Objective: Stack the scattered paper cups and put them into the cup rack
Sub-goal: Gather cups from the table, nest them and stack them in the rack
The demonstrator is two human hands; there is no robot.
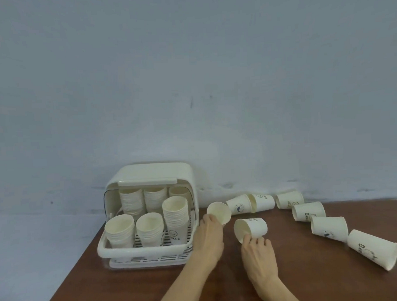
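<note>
A white cup rack [147, 248] with a raised lid stands at the table's left, filled with several stacks of cream paper cups [175, 217]. My left hand [210, 236] holds one paper cup [219, 212] by its rim, mouth facing me, just right of the rack. My right hand [259, 252] grips a second cup [251, 228] lying on its side, fingers at its rim. Several more printed cups lie on their sides in a curved row from the back [261, 202] round to the right front [373, 248].
The brown wooden table [130, 287] ends at the left near the rack and at the front edge below. A pale wall stands close behind the rack and cups.
</note>
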